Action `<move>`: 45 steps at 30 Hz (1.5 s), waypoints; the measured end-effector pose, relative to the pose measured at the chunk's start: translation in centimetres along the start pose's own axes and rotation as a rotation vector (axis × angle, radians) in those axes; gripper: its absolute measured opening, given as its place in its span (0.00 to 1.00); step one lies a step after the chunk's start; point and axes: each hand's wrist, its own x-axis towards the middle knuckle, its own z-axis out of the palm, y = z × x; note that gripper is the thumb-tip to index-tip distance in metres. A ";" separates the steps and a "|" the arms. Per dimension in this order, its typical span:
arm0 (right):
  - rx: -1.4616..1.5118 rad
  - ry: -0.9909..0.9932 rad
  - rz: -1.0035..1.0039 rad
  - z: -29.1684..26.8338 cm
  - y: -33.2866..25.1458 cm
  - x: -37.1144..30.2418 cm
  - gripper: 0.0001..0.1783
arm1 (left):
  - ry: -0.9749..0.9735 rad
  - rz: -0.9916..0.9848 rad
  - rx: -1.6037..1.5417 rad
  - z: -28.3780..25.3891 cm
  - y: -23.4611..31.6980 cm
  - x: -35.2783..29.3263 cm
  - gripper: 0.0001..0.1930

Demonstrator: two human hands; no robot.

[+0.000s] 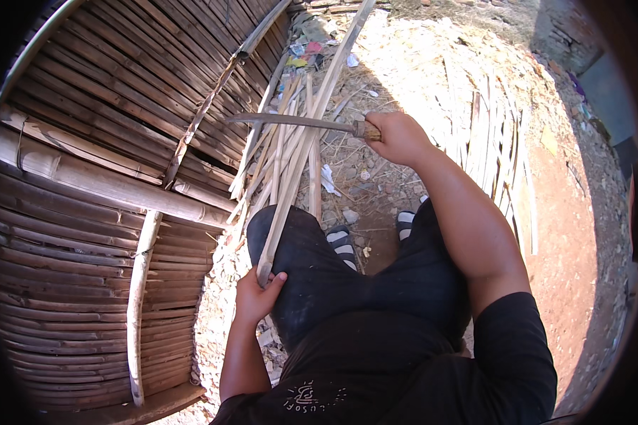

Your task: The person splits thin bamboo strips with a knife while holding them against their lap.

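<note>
My left hand [256, 296] is closed round the near end of a long, pale bamboo strip [298, 158]. The strip rests across my left thigh and slants away to the far top of the view. In my right hand [398, 139] is the short wooden handle of a machete [301, 122]. Its long, slightly curved blade points left and crosses over the strip; whether the edge touches it I cannot tell. Beneath and beside the strip lies a loose pile of split bamboo strips [264, 173].
On the left stands a wall of bamboo slats [120, 78] with a thick bamboo crossbar [85, 170]. More bamboo strips [483, 142] lie on the ground to the right. Coloured litter [306, 53] is scattered at the far end. My sandalled feet [342, 244] rest on stony earth.
</note>
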 end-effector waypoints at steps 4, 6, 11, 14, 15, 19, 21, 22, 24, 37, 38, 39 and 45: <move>-0.009 0.029 0.136 -0.9 0.9 -0.3 0.16 | -0.019 -0.006 0.008 -0.1 -0.6 0.4 0.20; -0.060 0.031 0.002 -0.2 0.4 -0.4 0.15 | -0.006 0.003 -0.002 0.0 -0.7 0.3 0.21; -0.213 -0.079 -0.432 1.0 -2.3 -0.7 0.15 | 0.073 0.008 0.058 0.7 -0.4 -0.4 0.18; -0.136 -0.103 -0.491 0.7 -3.4 -0.8 0.15 | 0.101 0.000 0.124 0.8 0.3 -0.9 0.20; -0.142 -0.105 -0.398 0.6 -3.0 -0.7 0.15 | 0.101 -0.002 0.138 0.8 0.6 -1.1 0.20; -0.043 -0.025 -0.012 0.3 0.4 -0.3 0.16 | 0.100 0.000 0.147 0.8 1.7 -1.0 0.21; -0.021 -0.045 0.138 -0.2 1.1 0.0 0.17 | 0.089 -0.002 0.135 0.8 1.5 -0.9 0.21; -0.029 -0.044 0.124 -0.6 0.9 0.0 0.17 | 0.079 -0.006 0.135 0.8 1.1 -0.7 0.21; -0.045 -0.043 0.099 -0.8 0.4 -0.5 0.17 | 0.061 -0.010 0.129 0.7 0.8 -0.5 0.21; -0.023 -0.132 -0.077 -0.5 -0.7 -0.3 0.13 | 0.049 -0.028 0.118 0.4 0.6 -0.5 0.21; -0.018 -0.099 0.034 -0.9 0.0 -0.2 0.13 | 0.051 -0.030 0.117 0.6 0.7 -0.4 0.21; -0.011 -0.067 0.142 -1.4 0.3 0.0 0.14 | 0.045 -0.038 0.113 0.6 0.7 -0.4 0.21; -0.054 -0.022 0.149 -1.2 0.8 -0.4 0.15 | 0.014 -0.029 0.100 0.4 0.0 0.0 0.21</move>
